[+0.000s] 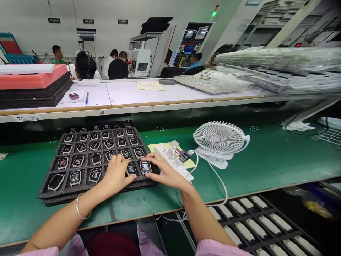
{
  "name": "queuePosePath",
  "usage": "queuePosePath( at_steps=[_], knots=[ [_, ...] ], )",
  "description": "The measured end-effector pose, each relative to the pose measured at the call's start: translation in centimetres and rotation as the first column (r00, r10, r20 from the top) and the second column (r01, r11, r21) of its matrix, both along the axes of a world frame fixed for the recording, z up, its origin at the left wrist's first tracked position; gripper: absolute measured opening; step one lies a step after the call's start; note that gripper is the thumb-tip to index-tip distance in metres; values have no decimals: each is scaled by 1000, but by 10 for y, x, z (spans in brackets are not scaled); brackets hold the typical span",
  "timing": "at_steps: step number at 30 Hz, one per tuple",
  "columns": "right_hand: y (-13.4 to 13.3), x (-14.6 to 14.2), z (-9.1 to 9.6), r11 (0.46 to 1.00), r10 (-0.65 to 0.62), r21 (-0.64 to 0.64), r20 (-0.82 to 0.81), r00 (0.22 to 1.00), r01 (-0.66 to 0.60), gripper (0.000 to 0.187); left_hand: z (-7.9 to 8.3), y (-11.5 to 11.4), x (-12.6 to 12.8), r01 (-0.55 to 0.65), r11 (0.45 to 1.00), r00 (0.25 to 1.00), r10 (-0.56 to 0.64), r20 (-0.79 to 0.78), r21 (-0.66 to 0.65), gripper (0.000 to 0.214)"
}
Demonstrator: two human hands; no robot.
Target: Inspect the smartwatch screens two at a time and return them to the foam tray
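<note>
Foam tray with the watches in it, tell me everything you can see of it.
The tray looks like dark grey, speckled foam, its low walls forming a grid of compartments. Strapless watches sit in many of them, several with lit text on their screens. It lies flat over another dark layer on the green worktop, left of the white fan. The left hand and right hand partly cover its near right area, fingers at watches there.
</note>
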State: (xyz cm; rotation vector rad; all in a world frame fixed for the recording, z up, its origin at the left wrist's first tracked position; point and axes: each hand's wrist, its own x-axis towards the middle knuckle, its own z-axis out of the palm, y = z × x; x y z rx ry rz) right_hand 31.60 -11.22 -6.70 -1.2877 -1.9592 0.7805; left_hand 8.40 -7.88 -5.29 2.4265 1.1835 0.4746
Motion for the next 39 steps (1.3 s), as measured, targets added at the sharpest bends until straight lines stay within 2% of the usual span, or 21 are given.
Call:
queuePosePath(
  at_steps=[3,5,7,8,10,11,13,14,16,18,20,21,22,24,27,30,32,34,36,37,39],
  knots=[
    [1,4,-4,1000,4,-3,-5,1000,-4,54,0,-7,-10,15,999,1000,-15,2,28,61],
    [1,8,-6,998,-68,2,-43,997,68,56,2,-16,-27,14,994,999,-19,43,106,61],
    [4,14,-9,979,-200,-50,-106,974,196,55,6,-25,-57,-70,967,993,45,105,243,53],
    [7,16,-11,963,-263,-101,-135,955,251,57,8,-29,-76,-174,934,980,132,152,312,51],
    [16,19,-15,926,-351,-209,-170,921,314,68,12,-35,-120,-452,811,889,376,260,372,53],
    [21,19,-17,911,-372,-257,-177,911,322,74,12,-37,-144,-588,726,808,503,307,356,58],
    [34,14,-19,891,-383,-331,-177,907,311,83,6,-40,-187,-812,529,583,720,376,248,68],
    [40,10,-19,881,-385,-360,-170,907,306,84,-1,-42,-205,-865,476,500,791,353,158,72],
    [51,-1,-17,868,-389,-389,-144,910,309,84,-18,-48,-229,-875,480,441,841,312,-57,67],
    [60,-9,-14,870,-401,-360,-122,908,337,83,-36,-53,-238,-789,539,444,832,334,-293,62],
    [66,-13,-10,869,-437,-332,-168,884,367,83,-47,-56,-234,-695,583,435,807,399,-421,60],
    [68,-13,-7,861,-464,-343,-224,857,377,82,-49,-57,-230,-673,587,399,800,449,-449,58],
    [70,-14,-5,847,-493,-374,-290,820,377,80,-48,-56,-225,-658,584,339,793,506,-475,57],
    [72,-15,-1,827,-517,-466,-413,750,314,73,-42,-51,-218,-598,579,166,766,621,-554,53],
    [67,-28,7,812,-454,-576,-522,722,94,55,-30,-41,-216,-396,638,-63,698,713,-660,47],
    [55,-49,15,803,-425,-595,-596,682,-19,47,-23,-34,-221,-278,677,-161,666,728,-681,48],
    [45,-64,21,814,-430,-581,-617,659,-12,55,-20,-33,-229,-307,674,-192,647,738,-671,47],
    [36,-81,27,815,-414,-578,-615,671,-27,67,-17,-39,-242,-398,657,-222,608,762,-640,42],
    [27,-102,32,811,-365,-578,-621,694,-91,78,-14,-52,-262,-535,589,-264,565,782,-606,35],
    [24,-115,33,807,-332,-574,-633,699,-136,82,-13,-61,-275,-606,534,-276,554,785,-590,33],
    [18,-147,35,787,-252,-565,-660,708,-247,86,-12,-85,-302,-723,449,-200,592,781,-525,33]
  ],
)
